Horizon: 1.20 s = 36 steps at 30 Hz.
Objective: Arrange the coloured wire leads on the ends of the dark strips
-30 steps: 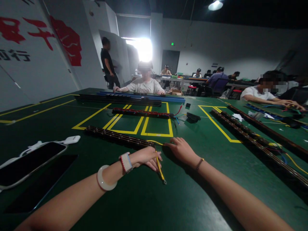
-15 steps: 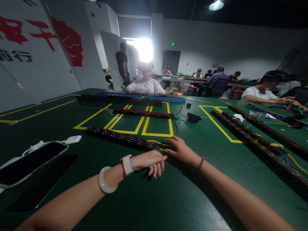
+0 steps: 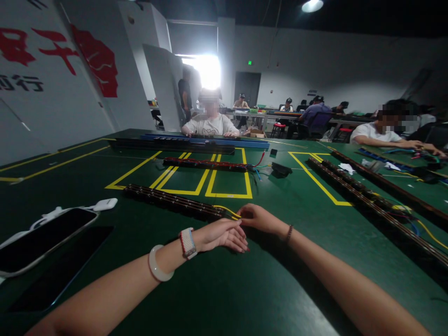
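Wires [image 3: 229,210], yellow and 2 in number, run from the right end of a dark bar [image 3: 175,200] to the right hand [image 3: 261,218], its fingers bent and tips pinched on them above a green table [image 3: 297,289]. The left hand [image 3: 226,234], with a woven band [image 3: 188,243] and white bangle [image 3: 159,263] on its arm, is just beside, fingers loosely bent and about half open; whether it grips a wire cannot be told where the fingertips overlap. The bar lies aslant, its left end near yellow tape [image 3: 229,196]. Beyond, a 2nd bar [image 3: 206,164] with red leads lies across the tape, a black connector [image 3: 281,170] near its right end. A white-rimmed phone [image 3: 52,238] and a dark panel [image 3: 66,266] lie at left. Across the table, a co-worker [image 3: 212,125] sits behind blue and dark rails [image 3: 171,145].
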Motion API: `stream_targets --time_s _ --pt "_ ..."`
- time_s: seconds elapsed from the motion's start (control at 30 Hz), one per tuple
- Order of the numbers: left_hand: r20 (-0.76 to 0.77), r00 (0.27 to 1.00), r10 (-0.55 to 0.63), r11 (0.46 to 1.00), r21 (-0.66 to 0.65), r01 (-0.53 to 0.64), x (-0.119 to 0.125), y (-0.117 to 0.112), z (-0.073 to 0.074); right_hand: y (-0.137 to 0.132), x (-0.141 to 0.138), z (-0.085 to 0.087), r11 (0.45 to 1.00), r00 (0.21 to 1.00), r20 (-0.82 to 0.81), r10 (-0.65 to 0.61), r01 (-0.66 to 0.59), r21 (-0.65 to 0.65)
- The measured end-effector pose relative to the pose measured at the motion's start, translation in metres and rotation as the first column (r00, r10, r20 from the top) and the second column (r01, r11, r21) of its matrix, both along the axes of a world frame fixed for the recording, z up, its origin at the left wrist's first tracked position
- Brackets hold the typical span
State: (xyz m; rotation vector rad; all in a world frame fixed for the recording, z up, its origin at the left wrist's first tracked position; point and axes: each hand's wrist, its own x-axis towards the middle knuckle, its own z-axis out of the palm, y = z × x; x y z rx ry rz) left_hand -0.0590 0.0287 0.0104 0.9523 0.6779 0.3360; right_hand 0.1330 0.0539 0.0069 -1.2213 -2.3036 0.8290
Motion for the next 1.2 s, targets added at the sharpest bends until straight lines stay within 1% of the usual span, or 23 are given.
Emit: stream_targets --time_s 0.07,0.13,0.2,0.27,0.37,0.5,0.57,0.63,0.7,0.83,0.9,0.93,1.0,1.13,1.2 --pt "0.017 0.999 0.028 0.999 -0.045 -0.027 0.001 0.000 0.000 -0.006 -0.004 0.003 0.999 1.000 0.005 -0.025 0.025 0.046" --pt "0.063 0.995 0.080 0.994 -0.083 -0.074 0.003 -0.001 -0.002 -0.015 -0.007 0.007 0.984 0.996 0.055 -0.069 0.059 0.168" --pt "0.145 0.977 0.157 0.984 -0.108 -0.142 0.007 -0.002 -0.005 -0.022 -0.011 0.011 0.947 0.978 0.168 -0.121 0.063 0.314" --pt "0.234 0.942 0.240 0.968 -0.133 -0.214 0.010 -0.004 -0.009 -0.028 -0.013 0.013 0.901 0.934 0.323 -0.152 -0.003 0.434" --pt "0.299 0.894 0.333 0.940 -0.180 -0.290 0.012 -0.005 -0.014 -0.033 -0.016 0.012 0.836 0.847 0.507 -0.160 -0.157 0.526" --pt "0.313 0.866 0.389 0.914 -0.246 -0.322 0.013 -0.003 -0.017 -0.038 -0.017 0.006 0.759 0.783 0.601 -0.160 -0.292 0.583" --pt "0.316 0.857 0.407 0.907 -0.254 -0.337 0.013 -0.001 -0.018 -0.041 -0.019 0.004 0.719 0.762 0.626 -0.163 -0.343 0.605" --pt "0.314 0.847 0.429 0.899 -0.243 -0.365 0.013 0.000 -0.021 -0.044 -0.021 0.006 0.698 0.755 0.637 -0.159 -0.370 0.613" --pt "0.308 0.840 0.447 0.891 -0.230 -0.390 0.014 0.001 -0.023 -0.048 -0.024 0.015 0.704 0.774 0.613 -0.161 -0.345 0.621" --pt "0.310 0.842 0.442 0.893 -0.242 -0.380 0.013 0.003 -0.026 -0.058 -0.027 0.039 0.754 0.826 0.521 -0.216 -0.198 0.626" --pt "0.307 0.848 0.433 0.897 -0.239 -0.372 0.012 0.003 -0.025 -0.063 -0.027 0.047 0.779 0.819 0.519 -0.244 -0.154 0.608" --pt "0.300 0.852 0.428 0.899 -0.233 -0.370 0.011 0.003 -0.024 -0.064 -0.027 0.048 0.791 0.808 0.532 -0.253 -0.144 0.595" --pt "0.288 0.864 0.413 0.907 -0.219 -0.361 0.011 0.002 -0.021 -0.065 -0.027 0.045 0.818 0.782 0.573 -0.246 -0.149 0.555" --pt "0.280 0.873 0.399 0.913 -0.209 -0.350 0.013 -0.001 -0.016 -0.061 -0.026 0.028 0.870 0.729 0.659 -0.185 -0.190 0.454" --pt "0.268 0.871 0.411 0.908 -0.209 -0.364 0.013 -0.002 -0.015 -0.060 -0.026 0.024 0.889 0.721 0.674 -0.159 -0.193 0.415"
